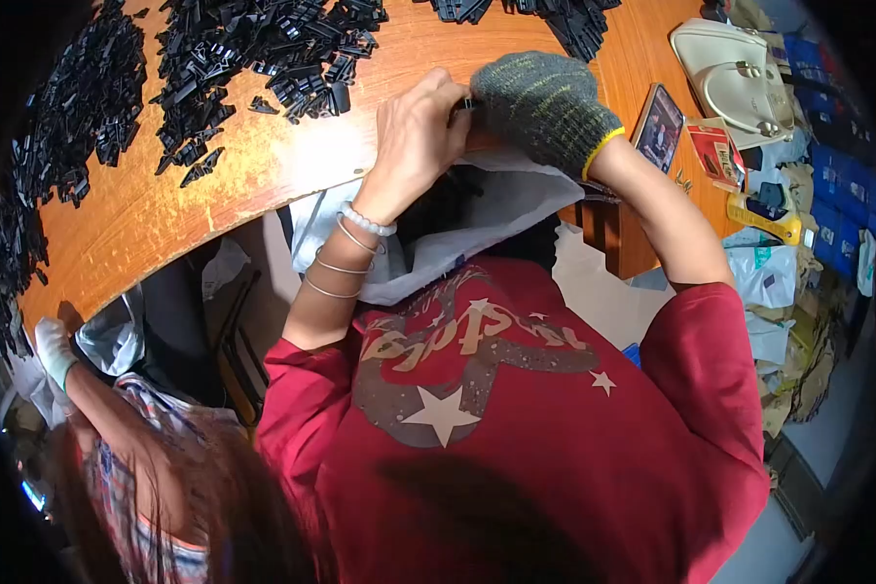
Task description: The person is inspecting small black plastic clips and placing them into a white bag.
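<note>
My left hand (422, 125), bare with a beaded bracelet and thin bangles, is closed in a pinch at the table edge. A small black plastic piece (468, 102) shows between its fingertips and my right hand. My right hand (545, 105) wears a grey knitted glove with a yellow cuff. Its fingers are curled in against the same piece, though the glove hides the exact grip. Just below both hands, a white sack (516, 219) hangs open at the table edge over my lap, with dark contents in shadow.
Heaps of black plastic pieces (273, 49) cover the far left of the wooden table (292, 156). At right lie a phone (657, 131), a red packet (715, 153), yellow tape (764, 219) and a cream handbag (730, 83). A co-worker's gloved hand (54, 346) is at the left edge.
</note>
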Tool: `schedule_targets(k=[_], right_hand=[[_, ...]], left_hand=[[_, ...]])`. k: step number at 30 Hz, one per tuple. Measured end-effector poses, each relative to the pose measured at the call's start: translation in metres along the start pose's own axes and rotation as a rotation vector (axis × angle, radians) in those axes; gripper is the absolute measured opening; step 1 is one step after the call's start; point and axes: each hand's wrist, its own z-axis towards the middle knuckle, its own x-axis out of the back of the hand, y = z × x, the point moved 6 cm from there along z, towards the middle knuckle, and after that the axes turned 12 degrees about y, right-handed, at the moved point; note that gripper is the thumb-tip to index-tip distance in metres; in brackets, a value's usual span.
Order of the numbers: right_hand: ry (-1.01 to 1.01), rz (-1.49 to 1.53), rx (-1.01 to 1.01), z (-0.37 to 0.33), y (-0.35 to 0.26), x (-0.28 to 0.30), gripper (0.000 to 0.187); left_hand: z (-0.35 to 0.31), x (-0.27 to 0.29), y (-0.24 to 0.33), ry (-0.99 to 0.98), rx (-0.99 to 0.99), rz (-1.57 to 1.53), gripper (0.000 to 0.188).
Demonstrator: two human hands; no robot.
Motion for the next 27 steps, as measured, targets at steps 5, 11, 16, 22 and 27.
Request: schedule_targets(k=[5, 11, 16, 22, 27], right_hand=[[0.082, 0.025, 0.071, -0.017, 0.002, -0.004, 0.038], [0.166, 0.651, -0.430, -0.058, 0.001, 0.015, 0.022], [0.123, 1.180, -0.920, -0.079, -0.001, 0.013, 0.025], [0.147, 1.340, -0.940, -0.084, -0.005, 0.007, 0.024], [0.093, 1.377, -1.089, -0.095, -0.019, -0.001, 0.032]], left_hand=[[-0.002, 0.000, -0.004, 0.008, 0.037, 0.015, 0.016], [-0.012, 0.005, -0.008, -0.311, 0.600, -0.679, 0.018], [-0.025, -0.010, 0.002, -0.365, 0.840, -1.066, 0.024], [-0.027, -0.018, 0.004, -0.340, 0.821, -0.872, 0.025], [0.002, -0.013, -0.010, -0.322, 0.485, -0.357, 0.028]])
